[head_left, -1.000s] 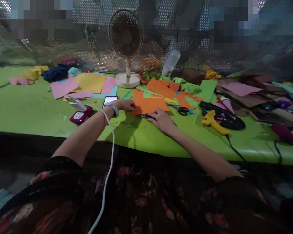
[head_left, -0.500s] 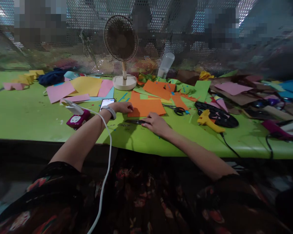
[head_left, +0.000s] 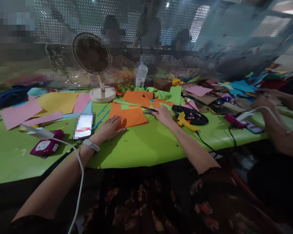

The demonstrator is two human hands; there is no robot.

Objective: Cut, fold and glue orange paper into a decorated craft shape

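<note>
My left hand (head_left: 110,127) lies palm down with fingers spread, its fingertips on the left part of an orange paper sheet (head_left: 134,117) and the rest on the green tabletop. At the sheet's right edge, the fingers of my right hand (head_left: 164,116) are closed around dark scissors (head_left: 148,109). Their slim blades point left over the paper; the handles are hidden under my hand. A phone (head_left: 83,126) with a lit screen sits left of my left hand, beside thin blue strips (head_left: 102,111).
A fan (head_left: 102,94) stands at the back left. A purple power socket (head_left: 47,143) and white cable lie left. Right of my hand are a yellow glue gun (head_left: 185,123) and a black tray (head_left: 190,114). Another person's hands (head_left: 266,100) are at far right, near coloured paper.
The view has turned right. My left hand has gone from a curled shape above the paper to lying flat. My right hand has moved from the table front to the paper's right edge.
</note>
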